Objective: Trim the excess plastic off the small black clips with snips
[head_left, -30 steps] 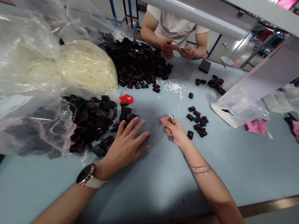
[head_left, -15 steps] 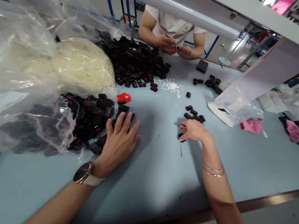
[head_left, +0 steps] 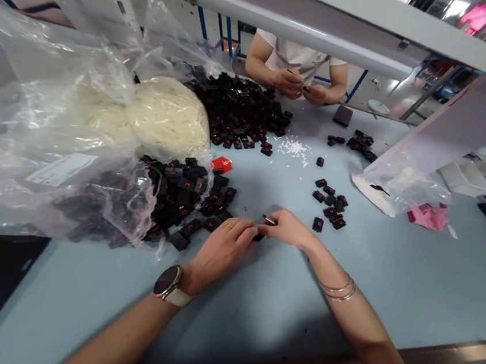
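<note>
My left hand (head_left: 228,244), a ring on one finger and a watch at the wrist, is closed with its fingertips on a small black plastic part (head_left: 258,237). Most of that part is hidden by the fingers. My right hand (head_left: 289,228) meets it from the other side, its fingertips at the same part. Between its thumb and fingers is a slim tool with a metal end (head_left: 269,219); its exact kind I cannot make out. Just left of my hands lies a pile of black parts with red marks (head_left: 181,190). A loose group of them (head_left: 330,201) lies to the right.
Clear bags (head_left: 62,169) fill the left, one holding pale yellow pieces (head_left: 169,113). Small white pieces (head_left: 295,147) lie mid-table beside a large black heap (head_left: 242,106). A red packet (head_left: 221,165) is nearby. Across the table a co-worker's hands (head_left: 302,88) hold small items. A white panel (head_left: 443,119) stands right.
My right hand has moved left from the loose parts to my left hand. My left hand has gone from spread fingers by the pile to closed on a black part. The view has shifted.
</note>
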Tool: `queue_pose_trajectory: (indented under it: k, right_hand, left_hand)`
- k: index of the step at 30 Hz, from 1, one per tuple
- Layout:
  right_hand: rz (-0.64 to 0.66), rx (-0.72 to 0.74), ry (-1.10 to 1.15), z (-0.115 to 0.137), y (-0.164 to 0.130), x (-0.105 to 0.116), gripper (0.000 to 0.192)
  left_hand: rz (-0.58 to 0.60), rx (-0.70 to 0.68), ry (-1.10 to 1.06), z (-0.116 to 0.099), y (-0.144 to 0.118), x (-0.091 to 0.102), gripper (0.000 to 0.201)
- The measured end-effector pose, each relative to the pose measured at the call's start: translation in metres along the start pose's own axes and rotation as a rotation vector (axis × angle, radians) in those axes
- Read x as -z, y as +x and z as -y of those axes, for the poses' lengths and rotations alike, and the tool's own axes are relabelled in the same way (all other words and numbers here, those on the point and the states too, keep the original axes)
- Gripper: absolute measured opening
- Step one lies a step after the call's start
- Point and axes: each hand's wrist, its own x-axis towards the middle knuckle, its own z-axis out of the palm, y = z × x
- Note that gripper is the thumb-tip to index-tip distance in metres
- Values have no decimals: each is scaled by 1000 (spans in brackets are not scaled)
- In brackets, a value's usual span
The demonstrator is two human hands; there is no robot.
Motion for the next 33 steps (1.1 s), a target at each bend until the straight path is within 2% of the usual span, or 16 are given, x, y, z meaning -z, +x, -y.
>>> queue_pose_trajectory:
  k: [2,4,5,7,9,10,12,14,17,21,26,33]
  right_hand:
    - [12,9,28,-4,2,-1,38]
    - [-65,50,60,-8,5,0,40]
    - [-154,69,79,-10,7,3,41]
    - [-413,82,83,-16,10,12,45]
    - [-663,56,-26,-23,11,27,48]
    - [-755,37,-116,-26,12,37,48]
    - [-854,-42,-297,-32,15,57,46]
    - [-841,-145,-459,-37,21,75,39]
    - [-700,-159,-650,-40,36,92,20]
    - [-590,-140,-827,-42,55,100,22]
    - [-554,-150,-867,-48,64,107,24]
    - [-555,-99,-773,-46,76,113,24]
  left_hand:
    - [1,-7,19,0,0,0,15]
    - [33,13,18,0,1,0,16]
    - [64,28,0,0,1,-1,15]
    - [134,42,-59,0,1,-2,14]
    - [190,37,-99,1,1,-4,15]
    - [209,35,-107,1,1,-5,16]
    - [229,45,-111,2,1,-6,17]
    - [235,68,-117,2,0,-8,15]
    - [243,76,-126,4,-1,-10,14]
    - [257,76,-139,6,-2,-11,13]
    - [250,81,-162,6,-1,-10,16]
    - [236,82,-163,5,1,-9,15]
